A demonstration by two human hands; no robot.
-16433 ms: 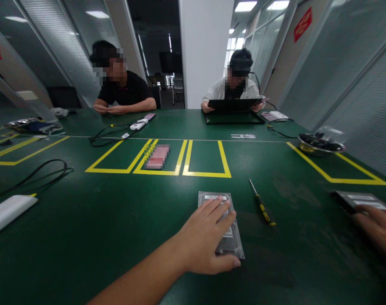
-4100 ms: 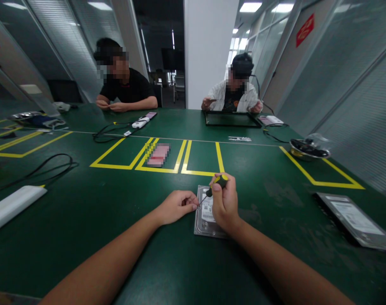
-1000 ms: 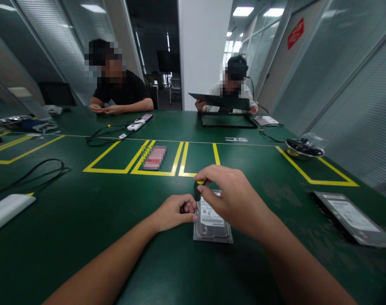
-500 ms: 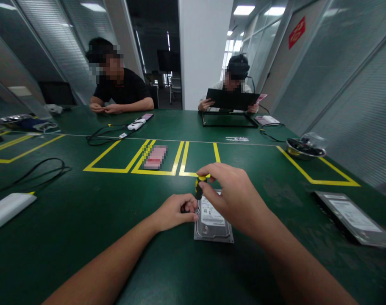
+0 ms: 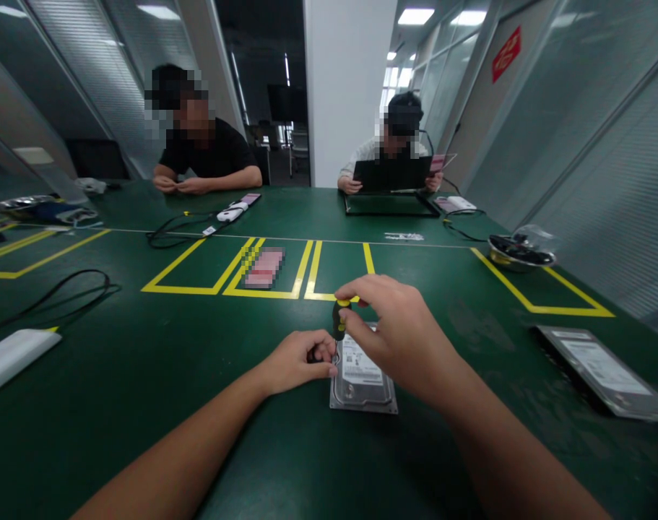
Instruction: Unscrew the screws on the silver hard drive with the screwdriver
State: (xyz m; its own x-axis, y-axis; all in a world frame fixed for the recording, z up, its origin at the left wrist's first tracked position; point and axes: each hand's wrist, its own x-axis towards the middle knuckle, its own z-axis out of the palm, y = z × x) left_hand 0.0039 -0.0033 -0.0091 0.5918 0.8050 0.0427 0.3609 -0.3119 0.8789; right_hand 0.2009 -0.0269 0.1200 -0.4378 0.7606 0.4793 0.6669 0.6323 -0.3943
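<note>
Right hand gripping screwdriver, left hand bracing hard drive

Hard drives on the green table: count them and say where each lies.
2. One hard drive lies under the hands, beside the screwdriver; the second hard drive lies at the right edge. Others may be out of view.

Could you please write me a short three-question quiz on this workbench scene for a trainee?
1. True or false: the right hand holds the screwdriver upright by its handle, over the hard drive.
2. Where does the left hand rest? A) on the white bar at the table's left edge; B) at the left edge of the hard drive, by the screwdriver's shaft; C) on the metal bowl.
3. What lies flat on the green table to the far right, apart from both hands?

Key
1. True.
2. B.
3. A second hard drive, label side up.
</note>
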